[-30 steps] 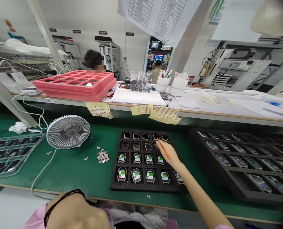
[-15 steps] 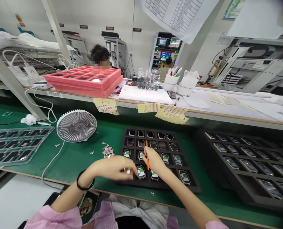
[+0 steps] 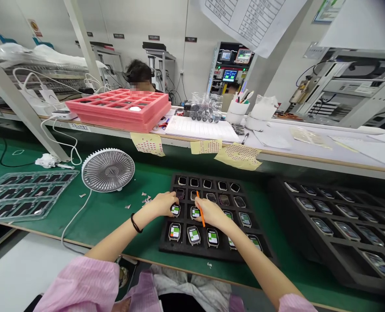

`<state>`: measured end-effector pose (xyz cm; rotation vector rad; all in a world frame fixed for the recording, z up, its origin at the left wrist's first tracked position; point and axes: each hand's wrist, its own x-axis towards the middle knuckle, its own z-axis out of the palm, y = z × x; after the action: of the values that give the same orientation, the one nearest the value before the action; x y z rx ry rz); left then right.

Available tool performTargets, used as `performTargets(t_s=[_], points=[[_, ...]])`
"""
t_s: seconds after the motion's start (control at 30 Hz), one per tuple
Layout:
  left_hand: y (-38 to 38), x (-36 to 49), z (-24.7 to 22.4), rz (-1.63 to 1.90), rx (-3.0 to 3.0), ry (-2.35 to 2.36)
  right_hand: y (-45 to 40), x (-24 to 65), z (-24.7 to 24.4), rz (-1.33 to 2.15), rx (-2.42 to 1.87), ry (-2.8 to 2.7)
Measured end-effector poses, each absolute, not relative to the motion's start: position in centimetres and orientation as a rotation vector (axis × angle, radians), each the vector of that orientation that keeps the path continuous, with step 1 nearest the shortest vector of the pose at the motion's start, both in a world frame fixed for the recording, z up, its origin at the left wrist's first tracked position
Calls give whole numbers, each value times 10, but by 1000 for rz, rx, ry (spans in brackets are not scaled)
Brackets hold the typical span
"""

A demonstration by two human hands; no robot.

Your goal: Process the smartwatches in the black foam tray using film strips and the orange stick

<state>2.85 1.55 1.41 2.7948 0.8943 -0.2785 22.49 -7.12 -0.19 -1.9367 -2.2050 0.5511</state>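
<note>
A black foam tray (image 3: 200, 250) holds rows of square watches, several with lit green-and-white screens. My left hand (image 3: 161, 204) is at the tray's left edge, its fingertips closed on a lit watch (image 3: 175, 211) in the third row from the back. In my right hand (image 3: 210, 211) is a thin orange stick (image 3: 201, 212), slanting upright over the tray. Beneath its fingers lies another lit watch (image 3: 195, 212) in the same row. Lit watches in the front row, such as the leftmost one (image 3: 174, 232), rest in their slots untouched.
A round fan (image 3: 108, 170) stands left of the tray, with paper scraps (image 3: 147, 199) between. Clear plastic trays (image 3: 26, 190) lie far left. Another black tray of watches (image 3: 338, 255) is at right. A shelf behind holds a red foam tray (image 3: 114, 117); beyond it sits a person.
My left hand has moved back and left from above the front row to the third-row watch, uncovering the front-left watches. My right hand stays over its watch, the orange stick slightly more tilted.
</note>
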Motion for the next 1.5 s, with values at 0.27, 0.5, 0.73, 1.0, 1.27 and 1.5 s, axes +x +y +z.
performTargets(t_s=[0.27, 0.5, 0.73, 1.0, 1.27, 1.5], points=[[39, 11, -2, 64, 2546, 578, -70, 233, 1, 563, -1878, -2209], [37, 17, 3, 391, 2385, 745, -64, 253, 15, 401, -1837, -1975], [32, 40, -3, 232, 2637, 884, -58, 249, 0, 353, -1922, -2110], [16, 19, -11, 440, 2782, 798, -93, 263, -9, 236, -1504, -2179], [13, 5, -27, 392, 2888, 753, -102, 264, -14, 245, -1489, -2230], [17, 9, -24, 429, 2861, 832, -88, 266, -16, 265, -1578, -2181]])
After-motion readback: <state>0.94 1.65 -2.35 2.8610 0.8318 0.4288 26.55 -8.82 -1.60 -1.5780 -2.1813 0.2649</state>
